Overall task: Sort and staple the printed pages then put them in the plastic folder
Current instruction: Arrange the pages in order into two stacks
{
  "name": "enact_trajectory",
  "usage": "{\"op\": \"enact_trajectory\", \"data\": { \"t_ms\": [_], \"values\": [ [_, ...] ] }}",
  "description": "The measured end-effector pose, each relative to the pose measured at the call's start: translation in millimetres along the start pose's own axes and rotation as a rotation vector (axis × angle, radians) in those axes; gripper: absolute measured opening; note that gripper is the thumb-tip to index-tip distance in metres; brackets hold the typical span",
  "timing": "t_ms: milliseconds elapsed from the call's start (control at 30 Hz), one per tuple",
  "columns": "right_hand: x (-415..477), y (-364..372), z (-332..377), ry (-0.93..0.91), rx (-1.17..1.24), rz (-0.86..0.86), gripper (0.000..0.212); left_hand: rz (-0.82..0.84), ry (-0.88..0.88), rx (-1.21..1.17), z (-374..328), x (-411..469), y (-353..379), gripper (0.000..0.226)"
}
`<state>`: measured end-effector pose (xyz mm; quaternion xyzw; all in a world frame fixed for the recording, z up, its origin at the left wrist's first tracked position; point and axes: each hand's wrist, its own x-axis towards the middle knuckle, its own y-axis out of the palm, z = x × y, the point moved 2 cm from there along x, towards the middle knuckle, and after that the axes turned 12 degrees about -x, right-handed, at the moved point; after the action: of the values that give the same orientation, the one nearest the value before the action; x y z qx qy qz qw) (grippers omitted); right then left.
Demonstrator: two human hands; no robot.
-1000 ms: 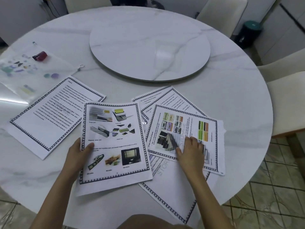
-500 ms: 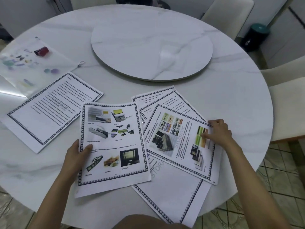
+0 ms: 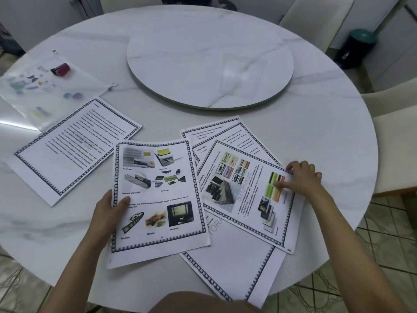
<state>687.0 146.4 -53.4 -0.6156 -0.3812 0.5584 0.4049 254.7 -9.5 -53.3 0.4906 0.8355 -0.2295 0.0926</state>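
Note:
Several bordered printed pages lie on the round marble table [image 3: 316, 123]. My left hand [image 3: 108, 213] grips the left edge of a picture page [image 3: 158, 195], thumb on top. My right hand [image 3: 301, 178] pinches the right edge of a tilted colour-photo page [image 3: 243, 195], thumb on its face. Under that page lie two text pages [image 3: 216, 134] and a mostly blank page [image 3: 237, 263]. A text page [image 3: 74, 147] lies apart at the left. The clear plastic folder [image 3: 42, 91] lies at the far left, and a small red stapler [image 3: 60, 69] sits on it.
A round turntable [image 3: 209, 62] fills the table's middle. Pale chairs [image 3: 316, 21] stand at the back and right. A dark bin [image 3: 354, 50] is on the floor at the far right. My knee shows at the bottom edge.
My right hand slid from the middle of the colour-photo page to its right edge and took hold there; the page turned slightly. My left hand kept its hold.

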Motion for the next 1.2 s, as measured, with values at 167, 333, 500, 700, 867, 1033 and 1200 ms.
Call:
{"op": "enact_trajectory", "data": {
  "t_ms": [167, 333, 500, 700, 867, 1033, 1200],
  "values": [
    [3, 0, -2, -0.008, 0.004, 0.043, 0.068, 0.005, -0.013, -0.006, 1, 0, 0, 0.024],
    [-2, 3, -2, -0.027, 0.040, 0.012, 0.050, 0.004, -0.030, 0.003, 3, 2, -1, 0.023],
    [-8, 2, -1, -0.073, 0.245, 0.065, 0.047, 0.010, -0.041, -0.011, 3, 2, 0, 0.022],
    [-16, -10, 6, -0.107, 0.406, 0.109, 0.036, 0.027, -0.048, -0.028, 5, 2, -1, 0.024],
    [-19, -13, 13, -0.145, 0.461, 0.222, 0.026, 0.054, -0.042, -0.032, 6, 1, -2, 0.024],
    [-24, -13, 19, -0.212, 0.342, 0.236, 0.019, 0.080, -0.030, -0.028, 7, 2, -3, 0.018],
    [-43, -34, 7, -0.128, 0.528, 0.078, 0.014, 0.099, -0.023, -0.035, 7, 4, -5, 0.018]
  ]
}}
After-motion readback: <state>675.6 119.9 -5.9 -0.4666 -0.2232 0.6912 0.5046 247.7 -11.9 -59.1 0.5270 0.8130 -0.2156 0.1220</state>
